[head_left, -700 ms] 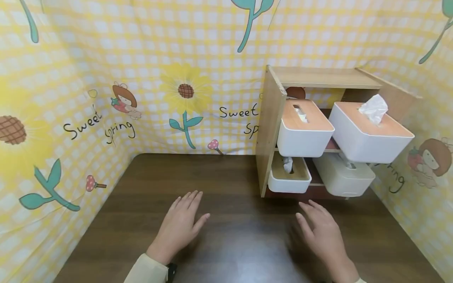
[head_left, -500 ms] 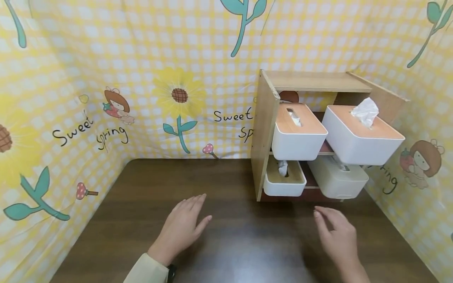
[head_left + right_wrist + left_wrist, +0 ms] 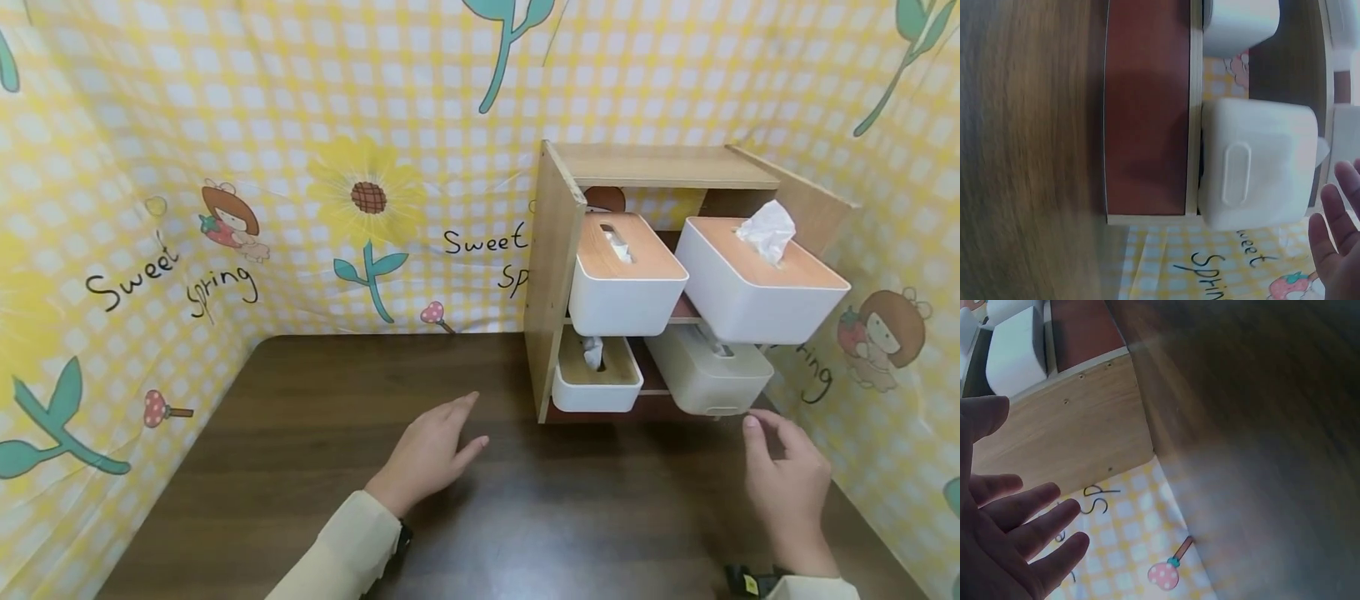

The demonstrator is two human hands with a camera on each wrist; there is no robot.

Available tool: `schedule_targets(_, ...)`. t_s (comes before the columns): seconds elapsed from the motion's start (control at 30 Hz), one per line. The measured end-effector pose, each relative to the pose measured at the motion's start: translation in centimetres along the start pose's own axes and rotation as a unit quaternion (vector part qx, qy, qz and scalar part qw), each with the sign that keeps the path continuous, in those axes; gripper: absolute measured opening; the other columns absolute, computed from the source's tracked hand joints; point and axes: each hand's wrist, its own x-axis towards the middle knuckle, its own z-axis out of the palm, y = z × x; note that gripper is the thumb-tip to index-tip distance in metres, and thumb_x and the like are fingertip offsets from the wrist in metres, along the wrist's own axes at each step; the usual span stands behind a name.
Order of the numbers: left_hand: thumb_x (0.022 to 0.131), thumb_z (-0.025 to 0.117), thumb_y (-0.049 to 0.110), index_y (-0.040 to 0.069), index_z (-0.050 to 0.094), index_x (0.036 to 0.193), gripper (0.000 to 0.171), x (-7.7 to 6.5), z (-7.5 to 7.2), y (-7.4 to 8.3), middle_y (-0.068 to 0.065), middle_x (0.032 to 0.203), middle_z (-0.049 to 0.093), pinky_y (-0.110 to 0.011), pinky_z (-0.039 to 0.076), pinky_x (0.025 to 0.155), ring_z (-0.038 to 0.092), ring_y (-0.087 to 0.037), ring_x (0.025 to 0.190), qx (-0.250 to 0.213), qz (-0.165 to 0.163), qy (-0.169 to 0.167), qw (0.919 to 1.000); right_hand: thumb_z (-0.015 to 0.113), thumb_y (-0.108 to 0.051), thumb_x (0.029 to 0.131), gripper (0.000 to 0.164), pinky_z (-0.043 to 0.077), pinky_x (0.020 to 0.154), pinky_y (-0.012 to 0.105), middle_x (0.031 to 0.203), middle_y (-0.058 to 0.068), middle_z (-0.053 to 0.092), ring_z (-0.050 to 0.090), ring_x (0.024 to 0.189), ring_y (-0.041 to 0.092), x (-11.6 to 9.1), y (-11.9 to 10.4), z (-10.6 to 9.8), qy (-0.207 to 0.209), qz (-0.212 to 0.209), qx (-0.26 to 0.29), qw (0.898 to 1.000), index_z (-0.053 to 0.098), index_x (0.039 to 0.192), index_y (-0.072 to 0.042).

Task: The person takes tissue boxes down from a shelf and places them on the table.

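Observation:
My right hand (image 3: 789,483) hovers over the table, fingers loosely bent. Its fingertips are right at the front corner of the milky-white tissue box (image 3: 716,379) on the lower right shelf. That box, with an oval outline on its front, faces the camera in the right wrist view, where the hand (image 3: 1340,228) stands at the right edge. My left hand (image 3: 429,454) holds nothing and has its fingers extended, left of the shelf unit. A white tissue box with a tan top (image 3: 597,398) sits in the lower left compartment, nearest to it.
The open wooden shelf unit (image 3: 553,292) stands at the table's back right. Two white tissue boxes with wood-toned lids, one narrow (image 3: 630,304) and one wide (image 3: 765,308), jut out from the upper shelf. Patterned yellow-check cloth (image 3: 390,108) surrounds the dark table (image 3: 322,392).
My right hand has moved rightward to the corner of the lower right tissue box. The left hand has shifted right too. The view has turned slightly right; the boxes stay put.

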Motion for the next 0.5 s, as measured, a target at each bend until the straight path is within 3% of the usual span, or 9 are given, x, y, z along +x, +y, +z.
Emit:
schedule_targets(0.07,0.095,0.058,0.047,0.005,0.042,0.147,0.068,0.5,0.4,0.1,-0.010,0.142,0.051,-0.041,0.042,0.101,0.052,-0.025,0.125,-0.003,0.003,-0.005,1.0000,0.064,-0.012,0.094,0.019,0.035,0.072,0.011,0.090,-0.008,0.066,0.047,0.080,-0.013,0.2,0.6,-0.1,0.006,0.024,0.000,1.000,0.070,0.105,0.002)
schedule_targets(0.17,0.095,0.058,0.047,0.005,0.042,0.147,0.069,1.4,1.0,0.3,-0.011,0.142,0.050,-0.040,0.042,0.100,0.052,-0.025,0.125,-0.012,0.008,-0.017,0.9997,0.061,-0.017,0.096,0.024,0.037,0.073,0.012,0.095,-0.010,0.064,0.051,0.083,-0.011,0.8,1.2,-0.2,0.007,0.055,0.004,0.998,0.069,0.112,-0.001)
schedule_targets(0.3,0.095,0.060,0.046,0.004,0.039,0.148,0.070,2.4,1.8,0.6,-0.012,0.143,0.048,-0.041,0.042,0.101,0.050,-0.025,0.127,-0.039,0.001,-0.045,0.9982,0.058,-0.023,0.098,0.031,0.041,0.080,0.012,0.109,0.007,0.065,0.053,0.093,-0.006,2.2,1.4,-0.6,-0.013,0.093,0.015,0.995,0.064,0.123,-0.005)
schedule_targets(0.5,0.095,0.059,0.048,0.004,0.035,0.150,0.074,3.6,3.2,1.2,-0.013,0.147,0.044,-0.042,0.040,0.102,0.046,-0.026,0.130,-0.063,-0.010,-0.079,0.9948,0.056,-0.025,0.099,0.039,0.043,0.091,0.021,0.123,0.008,0.060,0.054,0.104,0.005,4.7,1.6,-0.5,-0.037,0.130,0.048,0.990,0.056,0.135,-0.012)
